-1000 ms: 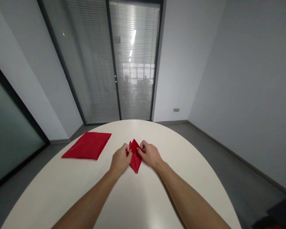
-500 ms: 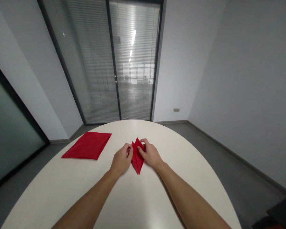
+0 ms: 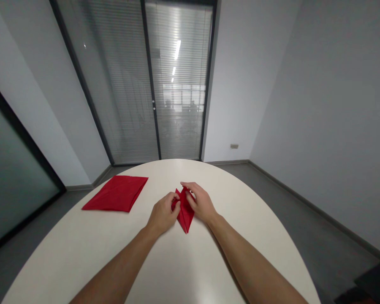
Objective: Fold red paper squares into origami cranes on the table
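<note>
A small red napkin (image 3: 185,215), folded to a narrow pointed shape, lies near the middle of the round white table (image 3: 177,270). My left hand (image 3: 161,214) pinches its left edge with curled fingers. My right hand (image 3: 200,202) is curled over the napkin's upper right part, fingers reaching across its top, and holds a flap there. The napkin's lower tip points toward me between the two wrists.
A stack of flat red napkins (image 3: 117,193) lies on the table to the far left of my hands. Beyond the table's far edge is a glass door with blinds (image 3: 152,84). Grey floor and walls surround the table.
My right hand has slid up and leftward over the napkin's top, covering more of it. The napkin has shifted slightly right and toward me. My left hand has barely moved.
</note>
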`<action>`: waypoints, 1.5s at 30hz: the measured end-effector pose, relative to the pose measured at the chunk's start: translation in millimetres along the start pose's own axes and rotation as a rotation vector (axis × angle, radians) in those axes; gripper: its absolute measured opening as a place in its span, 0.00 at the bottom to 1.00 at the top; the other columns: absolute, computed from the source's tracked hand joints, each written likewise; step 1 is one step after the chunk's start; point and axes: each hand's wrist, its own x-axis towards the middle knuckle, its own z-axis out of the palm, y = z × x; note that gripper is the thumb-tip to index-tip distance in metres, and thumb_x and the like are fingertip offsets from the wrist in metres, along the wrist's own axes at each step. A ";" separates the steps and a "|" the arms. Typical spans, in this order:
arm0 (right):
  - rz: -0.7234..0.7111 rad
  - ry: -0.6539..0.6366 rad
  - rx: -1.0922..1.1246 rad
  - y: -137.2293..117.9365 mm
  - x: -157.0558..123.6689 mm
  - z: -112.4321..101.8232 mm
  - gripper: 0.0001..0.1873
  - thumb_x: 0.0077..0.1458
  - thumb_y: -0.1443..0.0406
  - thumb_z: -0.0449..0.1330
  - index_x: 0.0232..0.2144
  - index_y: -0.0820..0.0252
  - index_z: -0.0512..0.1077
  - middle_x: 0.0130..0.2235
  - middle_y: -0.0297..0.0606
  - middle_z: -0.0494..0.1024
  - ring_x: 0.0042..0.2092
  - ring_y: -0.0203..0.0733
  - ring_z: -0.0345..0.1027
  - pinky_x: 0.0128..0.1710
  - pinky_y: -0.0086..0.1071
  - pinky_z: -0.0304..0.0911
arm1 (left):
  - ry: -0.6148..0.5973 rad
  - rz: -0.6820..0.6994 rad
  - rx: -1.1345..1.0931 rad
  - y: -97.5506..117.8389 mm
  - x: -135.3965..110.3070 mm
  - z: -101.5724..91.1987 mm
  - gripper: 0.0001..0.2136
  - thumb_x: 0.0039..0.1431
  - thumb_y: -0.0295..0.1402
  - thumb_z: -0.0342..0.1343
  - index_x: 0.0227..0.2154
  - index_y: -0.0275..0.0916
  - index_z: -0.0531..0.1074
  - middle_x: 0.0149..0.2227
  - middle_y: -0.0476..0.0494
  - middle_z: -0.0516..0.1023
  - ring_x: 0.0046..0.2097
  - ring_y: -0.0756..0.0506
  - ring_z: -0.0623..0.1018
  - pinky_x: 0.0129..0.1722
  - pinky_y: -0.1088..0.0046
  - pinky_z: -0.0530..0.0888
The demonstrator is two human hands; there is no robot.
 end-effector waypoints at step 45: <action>0.275 0.175 0.072 9.5 1.1 5.5 0.12 0.65 0.61 0.53 0.49 0.55 0.69 0.41 0.38 0.80 0.36 0.40 0.72 0.37 0.33 0.67 | -0.011 -0.106 -0.017 -15.9 3.6 4.5 0.09 0.68 0.35 0.46 0.37 0.43 0.71 0.34 0.47 0.80 0.36 0.45 0.78 0.36 0.72 0.67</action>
